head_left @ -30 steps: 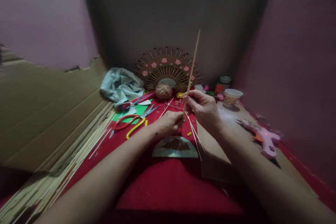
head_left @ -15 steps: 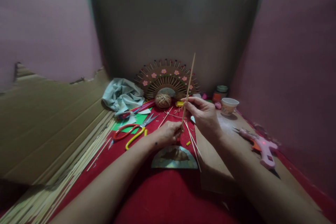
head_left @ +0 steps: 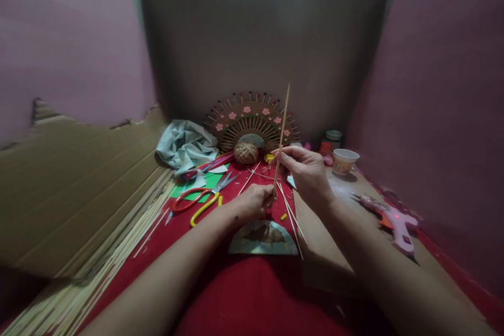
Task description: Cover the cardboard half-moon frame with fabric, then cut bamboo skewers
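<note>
A thin bamboo stick (head_left: 285,115) stands nearly upright between my hands, its tip leaning slightly right. Its lower end is in the closed fingers of my left hand (head_left: 258,200). Higher up, my right hand (head_left: 305,168) pinches the same stick between thumb and fingers. Below my left hand lies a half-round patterned piece (head_left: 263,247) on the red cloth (head_left: 228,294). Several loose thin sticks (head_left: 291,215) rest beside it, partly on a brown board (head_left: 326,244). Behind the hands sits a ball of twine (head_left: 245,153).
A decorated fan (head_left: 247,113) leans at the back. Scissors (head_left: 205,197) lie on green paper (head_left: 183,189), near a crumpled pale cloth (head_left: 187,144). At left are many long sticks (head_left: 114,252) and cardboard (head_left: 86,189). A pink glue gun (head_left: 397,220) and a cup (head_left: 345,160) are on the right.
The view has shifted slightly, so most things sit a little lower in the picture. Both hands keep their grip on the stick, which has hardly moved.
</note>
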The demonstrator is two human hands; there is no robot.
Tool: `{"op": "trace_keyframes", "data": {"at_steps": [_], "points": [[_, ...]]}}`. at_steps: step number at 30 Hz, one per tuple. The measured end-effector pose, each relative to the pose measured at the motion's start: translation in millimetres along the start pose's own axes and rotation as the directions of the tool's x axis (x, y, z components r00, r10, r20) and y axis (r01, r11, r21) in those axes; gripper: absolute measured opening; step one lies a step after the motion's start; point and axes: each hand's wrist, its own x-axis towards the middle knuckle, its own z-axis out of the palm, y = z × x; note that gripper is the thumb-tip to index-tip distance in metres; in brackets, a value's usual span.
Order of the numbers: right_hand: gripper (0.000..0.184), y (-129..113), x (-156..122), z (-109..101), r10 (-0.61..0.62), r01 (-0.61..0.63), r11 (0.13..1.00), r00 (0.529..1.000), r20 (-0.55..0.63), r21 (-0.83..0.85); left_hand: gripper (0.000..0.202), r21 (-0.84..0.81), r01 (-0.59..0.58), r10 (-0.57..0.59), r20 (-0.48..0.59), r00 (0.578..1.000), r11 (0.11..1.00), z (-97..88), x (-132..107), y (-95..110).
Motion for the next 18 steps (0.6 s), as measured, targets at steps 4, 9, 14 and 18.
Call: {"op": "trace_keyframes", "data": {"at_steps": [4,9,14,18], "points": [[0.014,-8,0,3,-0.022,0.022,1.0,1.0,0.004,-0.008,0.012,-0.013,-0.006,0.006,-0.017,1.0,1.0,-2.7,-1,8],[0.011,-48,1,0,-0.043,0.043,0.999,0.999,-0.017,-0.013,0.031,-0.155,0.033,-0.036,-0.019,0.999,0.987,-46.0,-16,11],[0.011,-60,-1,-16,0.318,-0.332,0.942,0.93,0.187,0.05,0.028,0.361,0.453,-0.468,-0.051,0.882,0.815,-107.3,-48,-22],[0.017,-30,-12,-25,0.576,-0.607,0.794,0.766,0.287,0.029,0.041,0.473,0.555,-0.629,-0.003,0.778,0.684,-107.9,-73,-50]]}}
